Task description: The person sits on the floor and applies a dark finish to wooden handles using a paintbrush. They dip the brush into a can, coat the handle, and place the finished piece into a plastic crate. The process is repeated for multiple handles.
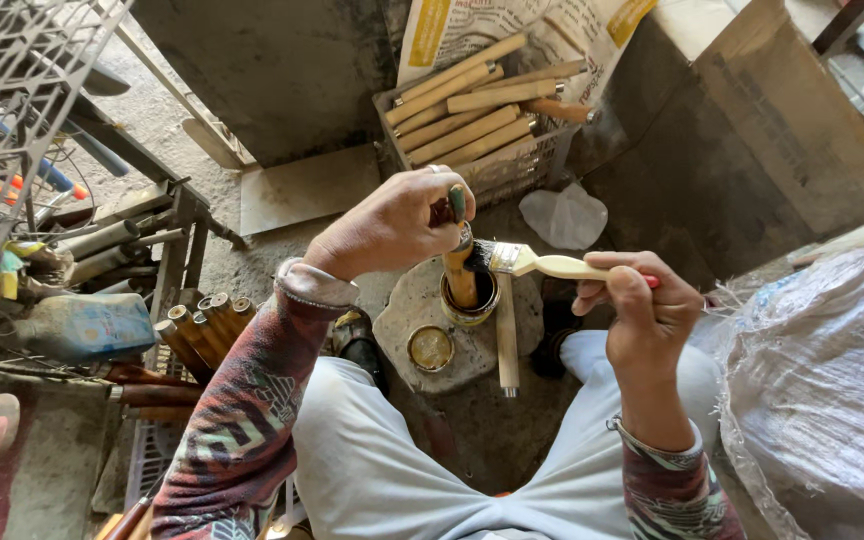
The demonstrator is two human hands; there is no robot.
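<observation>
Now right hand [642, 310] clamps paintbrush [537, 263], axis horizontal, bristles leftward; left hand [392, 222] grips upright handle [459, 272].

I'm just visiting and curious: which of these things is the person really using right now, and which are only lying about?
In use:
left hand holding a wooden handle upright in the small tin
right hand with the paintbrush

Lying about:
tin lid
crate of wooden handles
blue jug
plastic sack
</observation>
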